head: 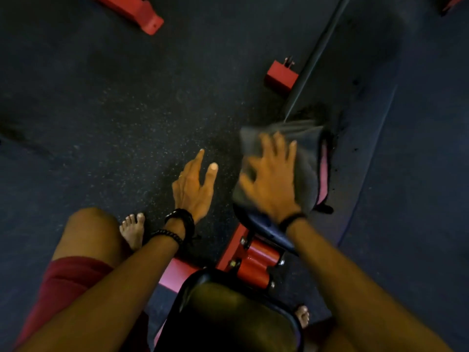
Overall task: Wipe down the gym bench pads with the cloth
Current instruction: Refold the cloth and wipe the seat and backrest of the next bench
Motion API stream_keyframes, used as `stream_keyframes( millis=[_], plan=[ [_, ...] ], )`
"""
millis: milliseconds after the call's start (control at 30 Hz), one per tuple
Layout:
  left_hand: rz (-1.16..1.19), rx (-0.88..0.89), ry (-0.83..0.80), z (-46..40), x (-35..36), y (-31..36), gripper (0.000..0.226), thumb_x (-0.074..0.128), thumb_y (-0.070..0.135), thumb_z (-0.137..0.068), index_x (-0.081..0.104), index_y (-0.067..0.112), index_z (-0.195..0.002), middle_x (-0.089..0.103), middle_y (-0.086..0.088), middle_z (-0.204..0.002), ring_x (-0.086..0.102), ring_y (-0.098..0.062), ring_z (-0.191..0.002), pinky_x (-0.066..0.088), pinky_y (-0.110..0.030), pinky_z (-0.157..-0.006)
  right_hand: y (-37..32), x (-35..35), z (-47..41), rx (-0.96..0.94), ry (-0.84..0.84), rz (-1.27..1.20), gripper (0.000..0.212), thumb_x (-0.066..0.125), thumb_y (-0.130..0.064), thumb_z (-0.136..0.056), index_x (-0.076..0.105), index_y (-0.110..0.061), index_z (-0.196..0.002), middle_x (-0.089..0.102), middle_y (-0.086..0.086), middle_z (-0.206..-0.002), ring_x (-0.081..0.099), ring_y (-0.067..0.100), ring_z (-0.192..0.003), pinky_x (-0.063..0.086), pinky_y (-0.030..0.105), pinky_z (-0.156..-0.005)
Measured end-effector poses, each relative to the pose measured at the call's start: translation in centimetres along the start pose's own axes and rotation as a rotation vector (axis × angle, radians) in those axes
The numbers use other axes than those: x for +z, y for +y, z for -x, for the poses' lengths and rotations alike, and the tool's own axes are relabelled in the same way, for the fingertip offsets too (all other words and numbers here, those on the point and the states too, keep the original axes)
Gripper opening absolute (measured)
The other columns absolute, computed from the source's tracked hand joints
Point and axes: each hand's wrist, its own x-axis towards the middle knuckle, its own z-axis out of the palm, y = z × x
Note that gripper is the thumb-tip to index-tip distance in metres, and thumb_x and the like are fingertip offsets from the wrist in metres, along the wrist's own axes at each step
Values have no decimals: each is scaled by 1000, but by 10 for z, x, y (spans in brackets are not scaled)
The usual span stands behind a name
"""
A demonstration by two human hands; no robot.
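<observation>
My right hand [270, 179] presses the grey cloth [304, 171] flat, fingers spread, onto the far bench pad [264, 222], mid-wipe (the cloth blurs at its top edge). My left hand [194, 186] hangs released, holding nothing, above the floor [114, 110]. The near seat pad [228, 313] below me looks untouched; next I should sweep the cloth back toward it.

The dark speckled rubber floor [114, 118] carries a red steel bench frame [253, 260], apparently two separate red metal feet [280, 76], and bare feet [133, 231].
</observation>
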Motion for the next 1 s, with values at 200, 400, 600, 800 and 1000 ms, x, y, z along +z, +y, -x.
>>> stream_keyframes(
  millis=[200, 400, 600, 800, 1000],
  plan=[
    [46, 101, 63, -20, -1, 3, 70, 28, 71, -89, 26, 38, -151, 36, 1, -156, 36, -23, -141, 28, -55, -114, 33, -5, -26, -324, -37, 66, 43, 48, -59, -80, 66, -33, -108, 52, 2, -132, 41, 31, -129, 26, 51, -103],
    [39, 102, 78, 14, -15, -15, 72, 25, 73, -88, 24, 39, -152, 37, 3, -155, 42, -23, -137, 31, -55, -112, -8, 1, -9, -254, 0, 19, 40, 50, -52, -75, 67, -19, -90, 61, 7, -104, 53, 32, -106, 34, 49, -97],
    [-21, 111, 57, 16, -22, -15, 76, 30, 72, -86, 21, 38, -153, 39, -2, -154, 44, -27, -135, 32, -57, -110, -17, -3, -27, -279, -106, 141, 44, 49, -58, -74, 68, -21, -90, 65, 4, -95, 56, 29, -97, 33, 43, -91],
    [-3, 114, 113, 29, -25, -9, 71, 37, 66, -88, 23, 40, -152, 41, -1, -152, 45, -25, -134, 30, -58, -111, -41, 19, 34, -333, -24, 193, 44, 67, -41, -74, 67, -23, -114, 60, 8, -124, 47, 32, -123, 20, 61, -108],
    [-163, 241, 43, 24, -1, 17, 65, 48, 51, -97, 23, 32, -153, 43, -5, -150, 46, -27, -133, 29, -55, -112, 50, 38, 153, -224, 130, 138, 87, 77, -47, -64, 41, -32, -141, 42, 14, -140, 38, 35, -134, 13, 74, -109]
  ],
)
